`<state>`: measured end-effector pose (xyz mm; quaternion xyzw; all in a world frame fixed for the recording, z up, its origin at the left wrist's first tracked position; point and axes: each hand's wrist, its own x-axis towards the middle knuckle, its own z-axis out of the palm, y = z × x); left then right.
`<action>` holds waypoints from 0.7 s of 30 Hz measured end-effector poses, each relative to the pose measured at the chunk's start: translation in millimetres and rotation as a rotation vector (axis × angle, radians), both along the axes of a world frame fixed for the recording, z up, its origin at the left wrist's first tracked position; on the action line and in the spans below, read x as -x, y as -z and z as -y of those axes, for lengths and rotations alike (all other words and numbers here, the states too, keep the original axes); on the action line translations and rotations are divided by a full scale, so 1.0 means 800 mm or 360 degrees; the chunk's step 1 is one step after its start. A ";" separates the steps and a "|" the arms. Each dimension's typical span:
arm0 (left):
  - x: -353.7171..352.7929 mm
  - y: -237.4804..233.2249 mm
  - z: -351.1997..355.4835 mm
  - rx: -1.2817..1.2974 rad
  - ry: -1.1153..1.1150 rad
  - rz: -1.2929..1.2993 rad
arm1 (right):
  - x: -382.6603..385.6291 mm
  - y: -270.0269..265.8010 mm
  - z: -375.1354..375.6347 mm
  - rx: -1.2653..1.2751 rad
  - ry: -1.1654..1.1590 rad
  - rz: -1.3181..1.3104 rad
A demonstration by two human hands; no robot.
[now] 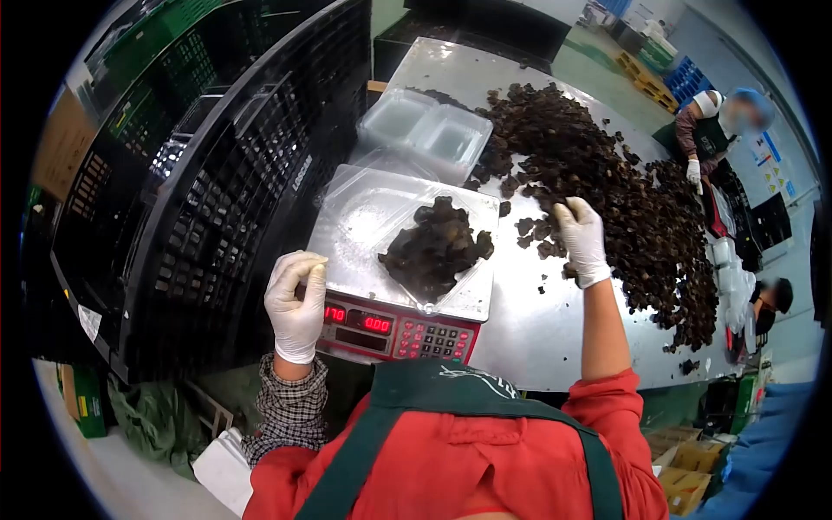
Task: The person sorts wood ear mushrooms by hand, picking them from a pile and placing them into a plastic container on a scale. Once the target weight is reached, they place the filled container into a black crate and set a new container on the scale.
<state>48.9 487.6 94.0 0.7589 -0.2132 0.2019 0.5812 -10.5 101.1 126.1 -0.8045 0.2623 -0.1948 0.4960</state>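
Head camera view: two gloved hands are seen from above at a metal table [520,342]. The left hand [296,308] is raised at the near left corner of a red-bodied scale [433,341]. Its fingers are curled, and the thumb tip is brought close to the index fingertip; whether anything thin is pinched there cannot be told. The right hand [582,244] is held palm down at the near left edge of a wide heap of dark, crinkled pieces [633,217], with its fingers partly bent. Dark pieces are seen close around it, but whether one is gripped cannot be made out.

On the scale's metal plate, between the hands, a clear plastic container [357,221] is set, and a dark clump [438,247] of similar pieces is held in its right part. Red digits are lit on the display [357,322]; "0.00" can be read in one window. Beyond the plate, more clear containers [429,132] are stacked. Loose pieces are scattered between the scale and the heap. A large black crate [234,186] is stood on its side at the left. Across the table, a person in a blue cap [750,106] is partly seen, with a white-gloved hand [694,173] lowered near the heap's far edge.
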 end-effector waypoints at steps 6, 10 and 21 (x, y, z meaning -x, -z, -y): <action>0.004 -0.013 -0.014 0.0084 -0.0076 0.0047 | 0.024 0.051 0.083 0.0277 0.0170 0.0104; 0.005 -0.019 -0.018 0.0092 -0.0088 0.0102 | 0.029 0.070 0.132 0.0354 0.0259 0.0049; 0.025 0.014 0.057 -0.0601 0.0376 0.0436 | 0.004 0.035 0.015 0.0454 -0.0631 -0.0061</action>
